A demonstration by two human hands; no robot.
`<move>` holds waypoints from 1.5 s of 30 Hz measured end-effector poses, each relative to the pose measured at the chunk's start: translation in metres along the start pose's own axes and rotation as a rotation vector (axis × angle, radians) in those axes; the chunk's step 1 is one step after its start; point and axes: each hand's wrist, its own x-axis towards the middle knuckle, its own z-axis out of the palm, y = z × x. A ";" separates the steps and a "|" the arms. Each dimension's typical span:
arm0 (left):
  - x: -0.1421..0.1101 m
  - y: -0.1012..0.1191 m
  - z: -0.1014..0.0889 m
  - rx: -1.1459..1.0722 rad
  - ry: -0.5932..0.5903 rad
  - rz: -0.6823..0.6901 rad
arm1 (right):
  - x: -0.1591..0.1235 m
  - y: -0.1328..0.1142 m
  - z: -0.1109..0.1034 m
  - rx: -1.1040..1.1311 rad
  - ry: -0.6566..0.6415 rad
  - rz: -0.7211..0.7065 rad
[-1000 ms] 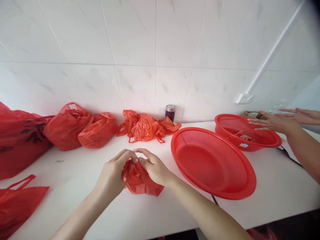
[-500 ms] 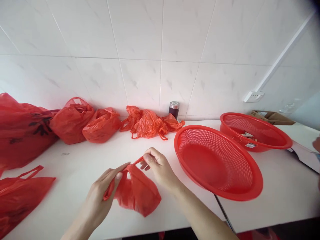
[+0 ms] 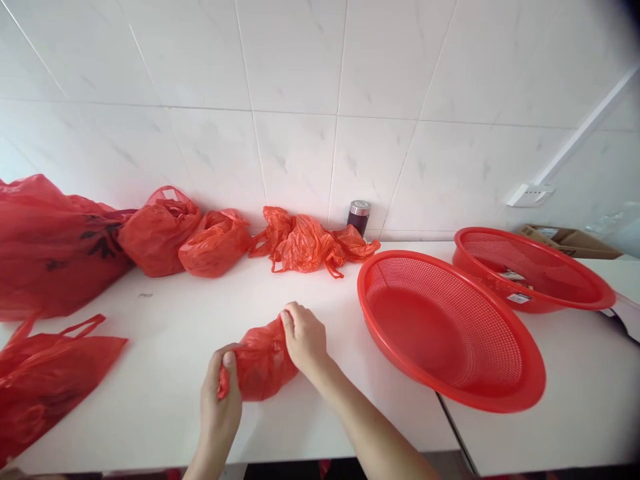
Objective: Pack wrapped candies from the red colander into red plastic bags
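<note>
A small red plastic bag (image 3: 265, 363) is held between both hands over the white table, bunched up and rounded by something inside that I cannot make out. My left hand (image 3: 223, 390) grips its left side, the thumb pressed on the plastic and a bit of bag poking out below. On the bag's upper right, my right hand (image 3: 305, 337) is closed with its fingers wrapped over the edge. An oval red plastic basket (image 3: 450, 327) with mesh sides stands to the right of that hand.
Behind it is a second red basket (image 3: 535, 270) with small labelled items inside. Filled red bags (image 3: 160, 233) and crumpled red bags (image 3: 305, 243) line the tiled wall, beside a dark flask (image 3: 359, 217). Another red bag (image 3: 55, 373) lies front left. A cardboard box (image 3: 570, 240) sits far right.
The bag's handles were stretched apart between my hands; now both hands hold its sides and it is more bunched. My view has shifted slightly left.
</note>
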 end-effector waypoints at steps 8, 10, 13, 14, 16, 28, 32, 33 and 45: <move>0.037 -0.020 0.001 0.374 -0.095 0.044 | 0.016 0.014 0.001 -0.134 -0.093 0.015; 0.049 -0.026 -0.002 0.418 -0.126 0.031 | 0.026 0.019 -0.006 -0.153 -0.095 0.063; 0.066 -0.030 -0.001 0.458 -0.204 0.020 | 0.038 0.027 -0.012 -0.187 -0.120 0.149; 0.070 -0.030 0.000 0.474 -0.236 0.018 | 0.041 0.030 -0.013 -0.199 -0.132 0.177; 0.078 -0.030 0.002 0.523 -0.285 0.013 | 0.047 0.036 -0.011 -0.227 -0.152 0.229; 0.111 -0.035 0.018 0.863 -0.269 0.049 | 0.078 0.059 0.022 -0.356 -0.168 0.320; 0.115 -0.037 0.025 0.911 -0.220 0.111 | 0.079 0.063 0.031 -0.391 -0.131 0.304; 0.116 -0.038 0.026 0.921 -0.207 0.132 | 0.079 0.064 0.033 -0.396 -0.119 0.302; 0.112 -0.038 0.029 0.905 -0.154 0.182 | 0.074 0.072 0.039 -0.325 0.061 0.348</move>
